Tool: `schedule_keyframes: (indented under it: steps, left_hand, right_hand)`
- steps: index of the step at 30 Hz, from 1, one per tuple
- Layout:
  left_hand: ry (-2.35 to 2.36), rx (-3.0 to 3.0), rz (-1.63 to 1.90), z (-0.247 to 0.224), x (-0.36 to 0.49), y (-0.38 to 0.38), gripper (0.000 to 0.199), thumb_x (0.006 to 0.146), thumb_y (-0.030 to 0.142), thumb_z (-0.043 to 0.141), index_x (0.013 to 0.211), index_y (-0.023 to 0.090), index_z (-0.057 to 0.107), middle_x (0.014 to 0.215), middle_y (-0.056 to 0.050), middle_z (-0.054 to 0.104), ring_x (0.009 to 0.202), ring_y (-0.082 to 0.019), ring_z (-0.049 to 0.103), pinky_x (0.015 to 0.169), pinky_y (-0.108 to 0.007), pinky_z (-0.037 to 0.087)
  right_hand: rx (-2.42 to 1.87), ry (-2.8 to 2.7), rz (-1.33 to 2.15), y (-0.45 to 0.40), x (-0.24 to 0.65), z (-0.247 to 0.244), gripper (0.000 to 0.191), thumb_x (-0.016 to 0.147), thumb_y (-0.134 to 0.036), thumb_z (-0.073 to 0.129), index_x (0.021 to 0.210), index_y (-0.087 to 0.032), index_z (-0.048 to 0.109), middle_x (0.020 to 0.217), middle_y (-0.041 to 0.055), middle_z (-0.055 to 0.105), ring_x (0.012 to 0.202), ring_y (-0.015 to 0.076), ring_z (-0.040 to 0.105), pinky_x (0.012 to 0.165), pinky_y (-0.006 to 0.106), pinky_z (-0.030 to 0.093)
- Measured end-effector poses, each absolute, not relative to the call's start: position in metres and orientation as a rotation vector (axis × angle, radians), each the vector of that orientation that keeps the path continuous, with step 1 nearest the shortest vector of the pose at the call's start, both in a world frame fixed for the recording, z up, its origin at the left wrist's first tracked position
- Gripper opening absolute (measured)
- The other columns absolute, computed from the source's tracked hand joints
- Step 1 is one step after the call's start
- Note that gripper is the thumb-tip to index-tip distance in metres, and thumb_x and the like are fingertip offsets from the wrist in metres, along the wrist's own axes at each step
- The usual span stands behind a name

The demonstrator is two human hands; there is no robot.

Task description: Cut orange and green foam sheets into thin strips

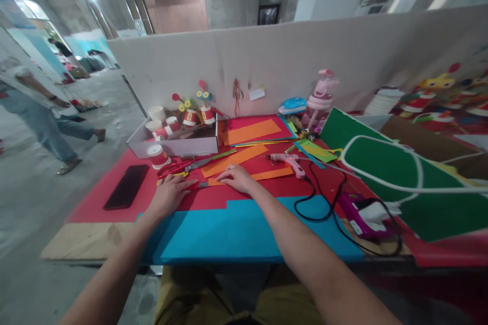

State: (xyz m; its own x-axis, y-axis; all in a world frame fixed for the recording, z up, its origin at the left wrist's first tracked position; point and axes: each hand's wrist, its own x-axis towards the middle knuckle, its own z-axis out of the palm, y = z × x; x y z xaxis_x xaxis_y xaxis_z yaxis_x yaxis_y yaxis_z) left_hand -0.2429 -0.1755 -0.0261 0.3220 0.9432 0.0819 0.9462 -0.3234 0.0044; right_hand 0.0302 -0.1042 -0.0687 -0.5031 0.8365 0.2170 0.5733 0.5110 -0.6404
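Paper strip (271, 174); right hand (236, 178) on top

My left forearm (124, 261) and my right forearm (301, 249) are bare, and both reach forward, coming closer together toward the hands. My left hand (172, 194) is low, its back turned up, with its fingers (187, 183) directed to the right. Opposite, my right hand (237, 179) bends its fingers leftward. A gap separates them.

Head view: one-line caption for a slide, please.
Right hand on an orange paper strip, left hand beside it, glue gun lying nearby.
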Motion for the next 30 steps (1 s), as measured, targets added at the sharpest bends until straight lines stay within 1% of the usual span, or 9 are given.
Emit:
schedule_keyframes:
  steps: [8,14,19,25,30]
  left_hand:
    - [-1.821,-2.503,-0.104,-0.025,-0.239,-0.180,0.040,0.096,0.033,0.043,0.130,0.038,0.063,0.122,-0.008,0.064,0.113,-0.029,0.050,0.089,-0.041,0.039]
    - [-1.827,-2.490,-0.134,-0.026,-0.244,-0.183,0.039,0.095,0.032,0.046,0.128,0.038,0.065,0.125,-0.008,0.063,0.117,-0.030,0.049,0.092,-0.043,0.039]
    - [-1.825,-2.498,-0.115,-0.026,-0.238,-0.185,0.041,0.096,0.033,0.043,0.132,0.037,0.063,0.119,-0.009,0.064,0.113,-0.029,0.049,0.091,-0.042,0.039]
    - [-1.862,-2.455,-0.103,-0.028,-0.231,-0.189,0.041,0.096,0.033,0.043,0.132,0.038,0.062,0.121,-0.009,0.063,0.112,-0.030,0.050,0.092,-0.045,0.039]
    - [-1.828,-2.471,-0.090,-0.029,-0.224,-0.188,0.042,0.097,0.033,0.042,0.134,0.038,0.061,0.119,-0.009,0.063,0.110,-0.031,0.051,0.089,-0.043,0.041]
  right_hand:
    - [-1.163,-2.243,0.703,-0.106,0.030,-0.065,0.016,0.088,-0.022,0.070,0.097,-0.029,0.081,0.089,0.0023,0.059,0.084,0.0146,0.056,0.078,0.025,0.042]
    - [-1.162,-2.220,0.716,-0.105,0.030,-0.066,0.015,0.087,-0.023,0.070,0.097,-0.028,0.081,0.090,0.0030,0.061,0.084,0.0150,0.058,0.077,0.025,0.042]
    - [-1.171,-2.225,0.695,-0.104,0.029,-0.069,0.014,0.087,-0.024,0.070,0.096,-0.029,0.081,0.090,0.0027,0.061,0.084,0.0151,0.057,0.077,0.025,0.043]
    - [-1.176,-2.222,0.695,-0.104,0.029,-0.069,0.014,0.087,-0.024,0.070,0.095,-0.029,0.081,0.090,0.0030,0.061,0.085,0.0155,0.057,0.077,0.026,0.042]
    - [-1.171,-2.212,0.692,-0.104,0.029,-0.070,0.014,0.087,-0.023,0.071,0.095,-0.029,0.081,0.091,0.0032,0.061,0.085,0.0159,0.058,0.077,0.026,0.043]
